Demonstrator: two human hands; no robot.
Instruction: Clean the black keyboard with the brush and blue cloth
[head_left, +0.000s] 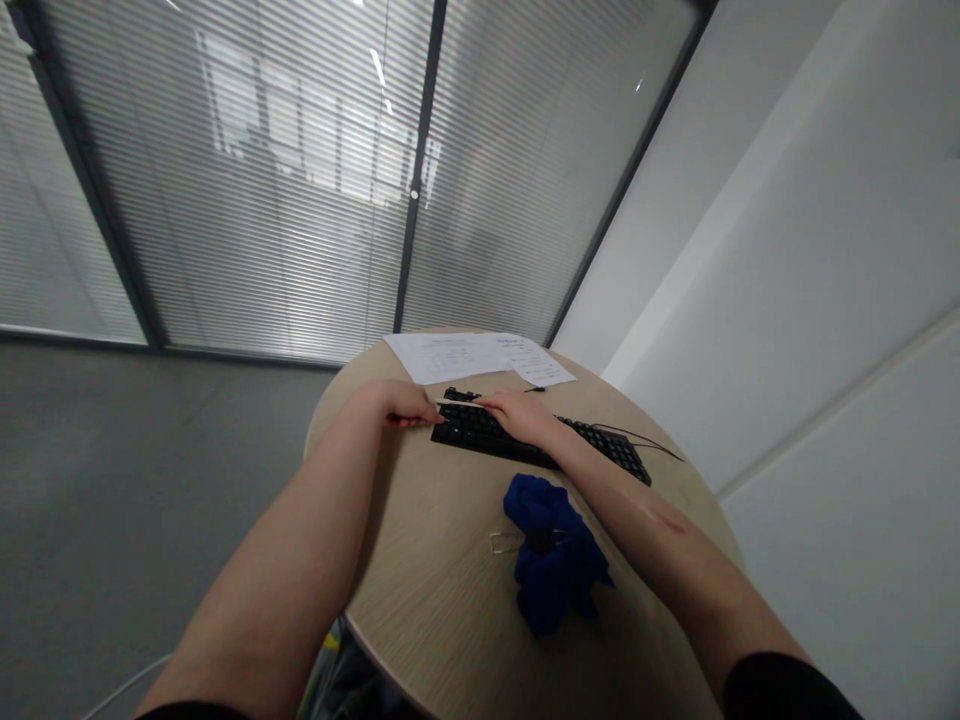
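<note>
A black keyboard (480, 432) lies across the round table. My left hand (409, 403) is at its left end, fingers curled closed with the tips on the keyboard's edge. Over the keys, my right hand (519, 414) pinches a thin pale stick (453, 402), which points left toward my left hand. What exactly the stick is, I cannot make out. My right hand and forearm hide the middle of the keyboard. Nearer to me, left of my right forearm, rests a blue fabric bow (536, 505) with a thin metal clip (504, 543) sticking out to its left.
White printed papers (457, 355) lie at the far side of the round table (427, 540). A dark cable (645, 438) trails behind the keyboard's right end. Glass panels with blinds (300, 200) stand beyond, and a white wall (810, 300) rises at right.
</note>
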